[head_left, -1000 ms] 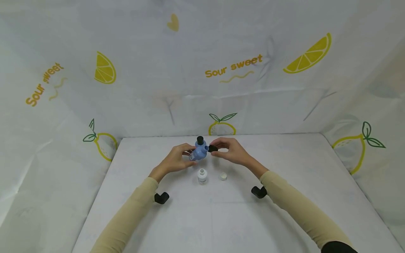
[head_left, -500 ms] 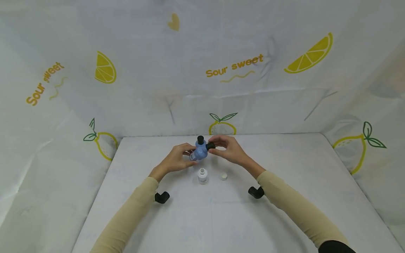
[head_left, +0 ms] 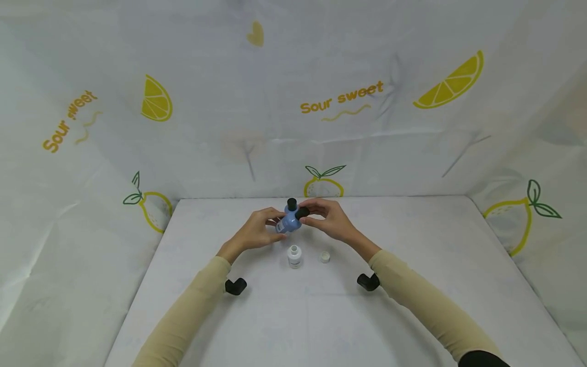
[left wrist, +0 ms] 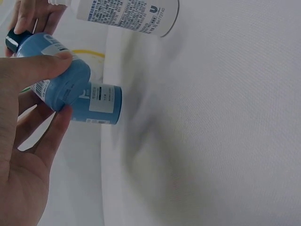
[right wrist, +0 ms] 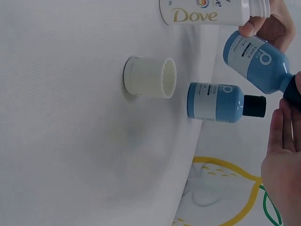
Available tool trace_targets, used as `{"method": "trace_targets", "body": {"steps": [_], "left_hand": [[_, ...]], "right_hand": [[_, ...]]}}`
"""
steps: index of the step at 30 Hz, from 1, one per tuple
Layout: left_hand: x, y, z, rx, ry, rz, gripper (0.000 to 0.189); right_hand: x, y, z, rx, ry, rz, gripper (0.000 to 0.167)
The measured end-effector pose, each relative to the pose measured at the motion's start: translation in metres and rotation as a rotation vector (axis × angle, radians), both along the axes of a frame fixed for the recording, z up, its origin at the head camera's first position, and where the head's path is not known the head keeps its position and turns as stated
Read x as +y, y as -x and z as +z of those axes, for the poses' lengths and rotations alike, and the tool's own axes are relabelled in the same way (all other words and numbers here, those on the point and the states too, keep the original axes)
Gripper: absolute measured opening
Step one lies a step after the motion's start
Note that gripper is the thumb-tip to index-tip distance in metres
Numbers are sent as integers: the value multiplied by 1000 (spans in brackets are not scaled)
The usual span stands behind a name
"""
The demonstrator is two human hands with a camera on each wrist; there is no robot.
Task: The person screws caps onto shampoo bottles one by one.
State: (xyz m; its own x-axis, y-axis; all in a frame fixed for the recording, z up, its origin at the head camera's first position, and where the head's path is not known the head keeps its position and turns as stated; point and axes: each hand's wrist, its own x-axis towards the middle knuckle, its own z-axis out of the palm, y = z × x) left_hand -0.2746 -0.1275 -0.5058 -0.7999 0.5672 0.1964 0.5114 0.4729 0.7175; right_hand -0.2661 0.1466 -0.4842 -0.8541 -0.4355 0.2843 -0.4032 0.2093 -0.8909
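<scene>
I see cap (head_left: 301,212) now on tilted bottle (head_left: 288,223); left hand (head_left: 255,230) grips bottle, right hand (head_left: 334,220) pinches cap. Likely closing up.

The left hand (right wrist: 278,27) holds a tilted blue bottle (right wrist: 257,62), its black cap (right wrist: 292,93) touched by fingers of the right hand (right wrist: 283,165); a second blue bottle (right wrist: 215,102), capped, stands upright on the white tabletop (right wrist: 89,165) near an off-white cap (right wrist: 145,77) lying open side up, a Dove bottle (right wrist: 207,12) shows its threaded neck, and a yellow lemon print (right wrist: 220,188) marks the backdrop (right wrist: 237,143)
</scene>
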Motion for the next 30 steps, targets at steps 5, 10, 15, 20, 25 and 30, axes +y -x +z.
{"method": "trace_targets", "body": {"steps": [5,10,15,20,25,30], "left_hand": [[0,-1,0,-2,5,2,57],[1,-3,-1,-13,20,10,57],[2,-4,0,-12,18,5,57],[3,-4,2,1,10,-2,57],[3,-4,0,6,9,-8,57],[4,-5,0,11,11,-10,57]], "right_hand": [[-1,-1,-2,-21,11,-10,41],[-2,-1,-4,-35,17,-27,41],[-5,-2,-5,-52,16,-76,38],[-7,0,-5,-55,38,-104,32],[-9,0,-5,-43,57,-112,27],[-12,1,-7,-33,36,-143,26]]}}
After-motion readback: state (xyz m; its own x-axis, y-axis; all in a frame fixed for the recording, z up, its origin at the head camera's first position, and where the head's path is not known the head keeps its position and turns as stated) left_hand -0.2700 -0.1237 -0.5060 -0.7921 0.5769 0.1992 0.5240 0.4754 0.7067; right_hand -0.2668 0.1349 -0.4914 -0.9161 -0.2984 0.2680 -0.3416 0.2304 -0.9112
